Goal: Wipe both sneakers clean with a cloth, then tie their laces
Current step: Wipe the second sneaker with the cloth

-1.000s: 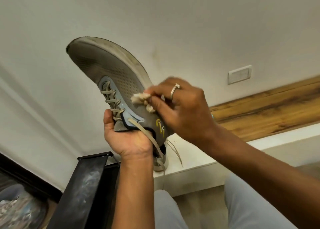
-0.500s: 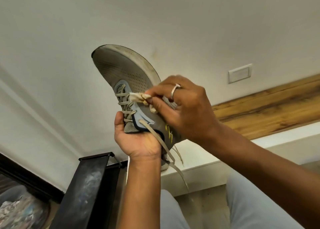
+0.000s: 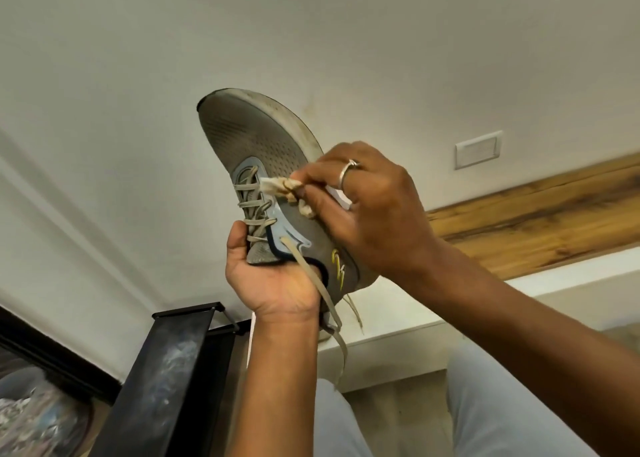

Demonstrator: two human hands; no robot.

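You hold the sneaker [image 3: 263,145] raised in front of the wall [image 3: 138,75], toe up and sole turned away from you; it looks light, with a soft mesh upper that will give under pressure and a stiffer sole rim; the tongue and collar are probably the firmest hold, and your left hand [image 3: 273,280] grips there, forearm upright; your right hand [image 3: 363,210] reaches across, wrist bent, pinching a small bunched cloth [image 3: 277,184] against the upper just beside the laces [image 3: 251,197]; the cloth looks limp, so keep it bunched; the untied lace ends dangle past your left wrist and may snag.
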